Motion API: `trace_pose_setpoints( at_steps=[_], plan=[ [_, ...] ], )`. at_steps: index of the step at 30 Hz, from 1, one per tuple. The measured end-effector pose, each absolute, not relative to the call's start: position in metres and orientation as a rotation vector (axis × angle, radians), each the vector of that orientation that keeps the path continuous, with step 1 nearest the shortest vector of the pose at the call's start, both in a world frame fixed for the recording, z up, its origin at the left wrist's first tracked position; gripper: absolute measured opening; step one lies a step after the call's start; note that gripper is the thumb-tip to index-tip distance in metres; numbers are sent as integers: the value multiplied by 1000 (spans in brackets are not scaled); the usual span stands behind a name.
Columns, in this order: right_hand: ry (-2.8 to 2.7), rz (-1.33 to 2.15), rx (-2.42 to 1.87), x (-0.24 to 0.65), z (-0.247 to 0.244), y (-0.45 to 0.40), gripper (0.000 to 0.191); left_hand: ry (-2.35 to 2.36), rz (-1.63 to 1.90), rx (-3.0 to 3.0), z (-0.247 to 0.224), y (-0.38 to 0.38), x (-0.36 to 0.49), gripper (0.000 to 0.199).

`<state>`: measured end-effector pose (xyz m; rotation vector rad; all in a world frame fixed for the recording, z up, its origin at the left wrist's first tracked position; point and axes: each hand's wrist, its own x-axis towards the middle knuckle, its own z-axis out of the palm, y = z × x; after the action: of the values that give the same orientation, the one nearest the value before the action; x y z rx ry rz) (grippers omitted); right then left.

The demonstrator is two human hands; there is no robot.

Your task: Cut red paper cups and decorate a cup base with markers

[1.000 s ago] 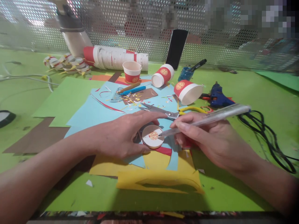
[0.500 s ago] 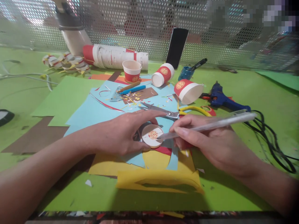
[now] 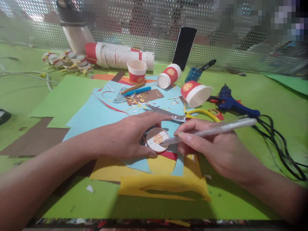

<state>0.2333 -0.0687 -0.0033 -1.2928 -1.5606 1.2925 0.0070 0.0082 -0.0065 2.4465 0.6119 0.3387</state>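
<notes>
A small round white disc (image 3: 150, 141) with an orange-gold emblem and thin drawn lines lies low over the blue sheet. Thumb and fingers of my left hand (image 3: 130, 136) curl round its left side and grip it. In my right hand (image 3: 211, 144) is a clear-barrelled pen (image 3: 223, 127), held in a writing grip. The pen's tip meets, or nearly meets, the disc beside the emblem. Just beyond my fingers lie scissors (image 3: 179, 118) with yellow handles, blades apart. Under the disc are blue paper (image 3: 84, 112) and a yellow piece with a red band (image 3: 161, 164).
Red-and-white paper cups (image 3: 136, 71) stand and lie behind, near a long cup stack (image 3: 120, 56). A phone (image 3: 184, 46) leans on the perforated screen. A blue glue gun (image 3: 227, 99) and its black cord are at right. Yellow paper strips (image 3: 163, 186) lie in front.
The pen has tilted a little and its tip has shifted slightly across the disc. My left hand keeps its grip. The whole view has moved slightly.
</notes>
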Motion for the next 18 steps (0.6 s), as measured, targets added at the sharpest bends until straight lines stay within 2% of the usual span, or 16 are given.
trace_pose_setpoints(
  at_steps=[18],
  plan=[
    [-1558, 1307, -1271, 234, -4, -68, 14, 640, 351, 2448, -8, 8, 7, 77]
  ],
)
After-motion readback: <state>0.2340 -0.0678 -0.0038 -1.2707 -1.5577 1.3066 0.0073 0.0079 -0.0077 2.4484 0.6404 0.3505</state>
